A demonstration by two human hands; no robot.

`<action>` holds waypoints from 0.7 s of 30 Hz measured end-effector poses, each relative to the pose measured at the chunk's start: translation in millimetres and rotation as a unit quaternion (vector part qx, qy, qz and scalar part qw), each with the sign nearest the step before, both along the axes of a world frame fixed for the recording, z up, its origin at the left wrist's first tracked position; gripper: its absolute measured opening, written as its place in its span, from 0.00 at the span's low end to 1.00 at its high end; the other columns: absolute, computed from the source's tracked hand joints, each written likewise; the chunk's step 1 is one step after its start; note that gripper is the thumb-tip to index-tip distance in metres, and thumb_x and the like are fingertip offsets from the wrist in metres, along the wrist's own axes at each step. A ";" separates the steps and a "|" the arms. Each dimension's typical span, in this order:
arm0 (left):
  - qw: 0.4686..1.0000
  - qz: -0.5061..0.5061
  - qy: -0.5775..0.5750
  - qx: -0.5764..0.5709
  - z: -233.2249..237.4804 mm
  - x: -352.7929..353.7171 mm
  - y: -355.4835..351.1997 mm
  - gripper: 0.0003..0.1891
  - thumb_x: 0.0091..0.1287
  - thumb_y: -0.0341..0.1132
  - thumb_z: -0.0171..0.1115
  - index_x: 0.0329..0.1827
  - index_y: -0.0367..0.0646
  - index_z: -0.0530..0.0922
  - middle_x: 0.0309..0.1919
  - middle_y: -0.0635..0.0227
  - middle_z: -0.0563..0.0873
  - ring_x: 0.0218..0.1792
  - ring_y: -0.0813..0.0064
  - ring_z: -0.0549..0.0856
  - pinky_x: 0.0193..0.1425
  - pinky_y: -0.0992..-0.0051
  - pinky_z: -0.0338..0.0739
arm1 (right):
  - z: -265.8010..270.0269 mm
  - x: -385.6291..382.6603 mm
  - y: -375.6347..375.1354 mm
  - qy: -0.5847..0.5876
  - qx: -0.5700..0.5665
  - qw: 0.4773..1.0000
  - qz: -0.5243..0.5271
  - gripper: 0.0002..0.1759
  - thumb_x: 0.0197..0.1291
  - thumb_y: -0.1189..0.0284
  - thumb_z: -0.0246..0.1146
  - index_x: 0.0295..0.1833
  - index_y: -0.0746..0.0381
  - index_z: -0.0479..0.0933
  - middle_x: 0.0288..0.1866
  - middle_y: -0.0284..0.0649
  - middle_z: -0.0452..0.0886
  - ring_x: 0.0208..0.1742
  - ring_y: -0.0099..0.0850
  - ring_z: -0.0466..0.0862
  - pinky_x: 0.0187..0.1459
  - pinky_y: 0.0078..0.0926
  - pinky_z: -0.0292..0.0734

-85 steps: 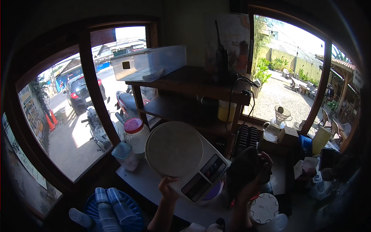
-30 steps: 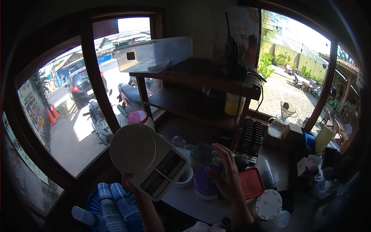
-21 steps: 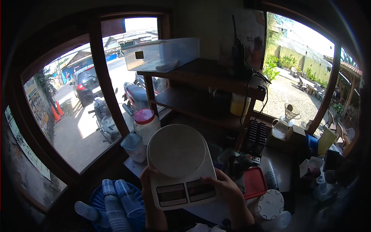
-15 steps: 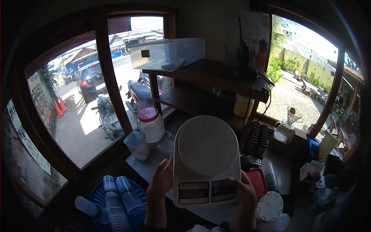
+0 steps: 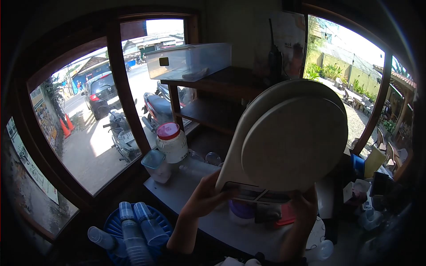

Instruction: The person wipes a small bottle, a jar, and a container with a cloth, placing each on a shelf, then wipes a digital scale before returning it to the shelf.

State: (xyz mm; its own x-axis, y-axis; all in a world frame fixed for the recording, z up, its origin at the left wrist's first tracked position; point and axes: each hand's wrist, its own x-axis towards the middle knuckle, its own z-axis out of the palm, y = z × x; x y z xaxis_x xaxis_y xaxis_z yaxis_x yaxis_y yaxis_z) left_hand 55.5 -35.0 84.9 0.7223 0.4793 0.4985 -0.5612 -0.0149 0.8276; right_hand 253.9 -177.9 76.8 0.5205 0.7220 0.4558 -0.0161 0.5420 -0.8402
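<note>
A white kitchen scale (image 5: 295,142) with a round platform is held up in front of me, tilted, its dark display panels at the lower edge. My left hand (image 5: 207,195) grips its lower left corner, the thumb near the panels. At the lower right edge my right hand (image 5: 304,206) is closed on the scale. Below and behind the scale, a container with a purple lid (image 5: 242,208) and a red lid (image 5: 286,215) show partly on the grey counter (image 5: 208,221). The scale hides part of the shelf behind it.
A jar with a red lid (image 5: 172,144) and a teal-lidded tub (image 5: 156,166) stand at the counter's left. Stacked plastic cups (image 5: 133,235) lie in a blue basket (image 5: 166,221). A clear bin (image 5: 191,62) sits on the wooden shelf (image 5: 213,113).
The scale has moved up and to the right, closer to the camera, and is now tilted. Both hands have moved right with it, uncovering the purple-lidded container.
</note>
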 end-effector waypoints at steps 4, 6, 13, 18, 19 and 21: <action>0.990 0.116 0.018 0.083 -0.6 -14.3 16.1 0.17 0.60 0.27 0.63 0.51 0.31 0.72 0.41 0.63 0.83 0.43 0.74 0.82 0.49 0.72 0.80 | 29.3 -14.0 15.2 -0.074 -0.049 0.994 0.065 0.30 0.50 0.79 0.67 0.60 0.70 0.65 0.51 0.45 0.75 0.51 0.28 0.77 0.52 0.29 0.74; 0.987 0.149 -0.006 0.063 -8.0 -24.4 30.4 0.15 0.61 0.28 0.63 0.49 0.31 0.74 0.39 0.63 0.83 0.42 0.74 0.83 0.47 0.73 0.80 | 44.7 -25.2 32.0 -0.142 -0.057 0.986 0.061 0.34 0.53 0.77 0.66 0.64 0.67 0.60 0.55 0.45 0.73 0.56 0.30 0.74 0.55 0.30 0.72; 0.963 0.260 -0.019 -0.065 -14.4 -71.6 53.4 0.16 0.62 0.30 0.61 0.50 0.30 0.73 0.41 0.58 0.82 0.40 0.74 0.83 0.43 0.74 0.81 | 62.8 -69.6 94.9 -0.134 -0.063 0.957 0.249 0.38 0.60 0.76 0.60 0.72 0.62 0.47 0.63 0.46 0.65 0.64 0.33 0.68 0.61 0.32 0.67; 0.899 0.417 0.057 -0.119 -43.9 -107.1 74.0 0.22 0.64 0.35 0.60 0.57 0.31 0.71 0.48 0.56 0.81 0.51 0.73 0.79 0.57 0.75 0.70 | 21.3 -80.1 140.4 0.048 -0.233 0.908 0.345 0.32 0.62 0.72 0.58 0.67 0.67 0.52 0.57 0.49 0.70 0.60 0.36 0.73 0.58 0.36 0.73; 0.885 0.455 0.093 -0.033 -50.5 -109.4 76.8 0.19 0.65 0.35 0.57 0.56 0.32 0.72 0.47 0.57 0.81 0.51 0.73 0.79 0.57 0.75 0.70 | 16.8 -81.7 147.7 0.099 -0.246 0.889 0.374 0.31 0.61 0.73 0.59 0.65 0.68 0.54 0.56 0.49 0.72 0.57 0.36 0.75 0.57 0.37 0.74; 0.878 0.474 0.066 -0.005 -59.3 -104.3 87.0 0.18 0.69 0.39 0.52 0.53 0.33 0.74 0.43 0.59 0.82 0.45 0.73 0.82 0.50 0.76 0.75 | 6.2 -82.0 160.2 0.154 -0.262 0.865 0.398 0.29 0.60 0.72 0.60 0.63 0.69 0.57 0.52 0.48 0.74 0.53 0.37 0.79 0.55 0.37 0.76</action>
